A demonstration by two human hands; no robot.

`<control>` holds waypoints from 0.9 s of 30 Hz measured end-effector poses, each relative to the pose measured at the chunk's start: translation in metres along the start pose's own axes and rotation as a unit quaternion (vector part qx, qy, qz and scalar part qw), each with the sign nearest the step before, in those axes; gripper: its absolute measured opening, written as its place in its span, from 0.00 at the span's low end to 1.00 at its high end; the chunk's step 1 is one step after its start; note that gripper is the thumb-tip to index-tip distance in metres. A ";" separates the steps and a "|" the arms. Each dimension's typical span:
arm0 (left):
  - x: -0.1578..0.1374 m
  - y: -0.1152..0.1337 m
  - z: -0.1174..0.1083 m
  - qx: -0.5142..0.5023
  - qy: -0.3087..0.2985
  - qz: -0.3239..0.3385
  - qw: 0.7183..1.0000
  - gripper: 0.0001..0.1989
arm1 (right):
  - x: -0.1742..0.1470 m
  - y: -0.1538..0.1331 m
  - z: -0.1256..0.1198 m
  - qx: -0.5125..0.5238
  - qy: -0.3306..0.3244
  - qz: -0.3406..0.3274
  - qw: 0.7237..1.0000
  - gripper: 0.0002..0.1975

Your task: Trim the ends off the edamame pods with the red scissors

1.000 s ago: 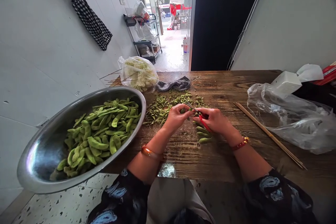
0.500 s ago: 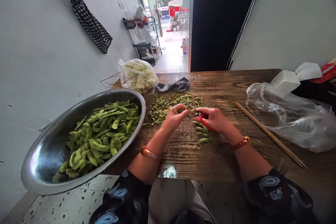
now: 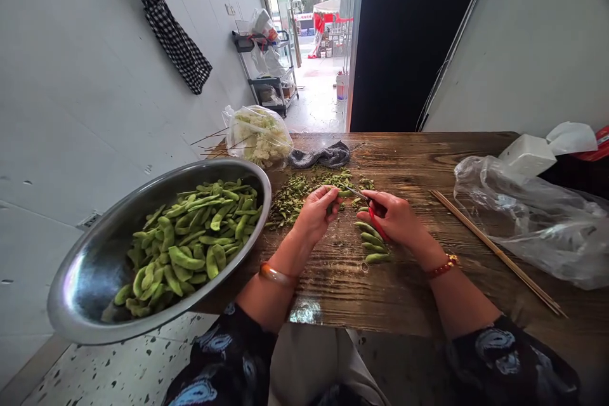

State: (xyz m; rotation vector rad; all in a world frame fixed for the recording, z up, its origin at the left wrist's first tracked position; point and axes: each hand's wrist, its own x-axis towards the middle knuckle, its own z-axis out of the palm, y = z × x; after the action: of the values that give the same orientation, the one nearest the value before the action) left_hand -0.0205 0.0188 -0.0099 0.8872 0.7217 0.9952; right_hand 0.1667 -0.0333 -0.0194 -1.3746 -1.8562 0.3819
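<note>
Pinched in my left hand [image 3: 320, 210] is a green edamame pod [image 3: 344, 193], its end pointing right. My right hand [image 3: 396, 219] grips red-handled scissors [image 3: 377, 223], whose blades reach left to the pod's end. Beneath and beside my right hand lie several whole pods [image 3: 373, 246] in a short column on the wooden table [image 3: 333, 292]. A heap of green trimmings [image 3: 295, 198] spreads behind my hands. To the left, a large steel bowl [image 3: 88, 279] holds many pods [image 3: 190, 247].
A clear bag of cauliflower [image 3: 259, 136] and a grey cloth [image 3: 321, 155] sit at the table's back. On the right are bundled wooden skewers [image 3: 497, 252], a crumpled plastic bag [image 3: 537, 222] and a white tissue pack [image 3: 528, 155]. Beyond stands a cart [image 3: 269, 79] by the doorway.
The pod in my left hand now sticks out further to the right, with the scissor blades at its end. The whole view has shifted slightly.
</note>
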 end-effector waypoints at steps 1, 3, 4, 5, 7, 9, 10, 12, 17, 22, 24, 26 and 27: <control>-0.001 -0.001 0.001 0.003 -0.004 -0.004 1.000 0.18 | 0.000 0.000 0.000 -0.003 -0.001 -0.003 1.000 0.27; -0.002 -0.002 0.002 0.008 -0.011 -0.012 1.000 0.18 | 0.000 0.000 0.001 -0.008 -0.004 -0.007 1.000 0.27; -0.002 -0.002 0.003 0.010 -0.014 -0.015 1.000 0.18 | 0.000 0.000 0.001 -0.010 -0.005 -0.008 1.000 0.27; -0.002 -0.002 0.003 0.012 -0.017 -0.017 1.000 0.18 | 0.000 0.000 0.001 -0.012 -0.005 -0.009 1.000 0.27; -0.003 -0.003 0.003 0.015 -0.022 -0.020 0.999 0.18 | 0.000 -0.001 0.002 -0.018 0.001 -0.014 1.000 0.26; -0.003 -0.003 0.003 0.021 -0.024 -0.024 0.999 0.18 | 0.000 0.000 0.002 -0.027 0.008 -0.021 0.999 0.25; -0.003 -0.003 0.002 0.024 -0.023 -0.026 0.999 0.17 | -0.001 0.000 0.003 -0.033 0.011 -0.024 0.999 0.25; -0.002 -0.004 0.001 0.027 -0.021 -0.029 0.999 0.17 | -0.001 0.002 0.003 -0.046 0.013 -0.029 0.998 0.24; -0.001 -0.003 0.000 0.038 -0.018 -0.020 0.999 0.16 | -0.001 0.004 0.003 -0.075 0.002 -0.043 0.996 0.22; 0.001 -0.004 -0.001 0.046 -0.002 -0.029 0.999 0.14 | -0.002 0.002 0.002 -0.074 -0.024 -0.026 0.997 0.21; 0.001 -0.004 -0.002 0.045 0.005 -0.032 0.998 0.14 | -0.002 0.001 0.003 -0.074 -0.034 -0.018 0.997 0.21; 0.002 -0.005 -0.002 0.044 0.007 -0.032 0.998 0.15 | -0.002 0.000 0.003 -0.076 -0.038 -0.014 0.996 0.20; 0.002 -0.005 -0.002 0.044 0.006 -0.031 0.999 0.15 | -0.002 -0.001 0.003 -0.078 -0.036 -0.012 0.996 0.21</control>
State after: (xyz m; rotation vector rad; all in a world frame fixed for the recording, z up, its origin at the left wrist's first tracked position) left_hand -0.0196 0.0195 -0.0159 0.9306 0.8042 0.9208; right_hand 0.1641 -0.0350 -0.0223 -1.4565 -1.9956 0.2833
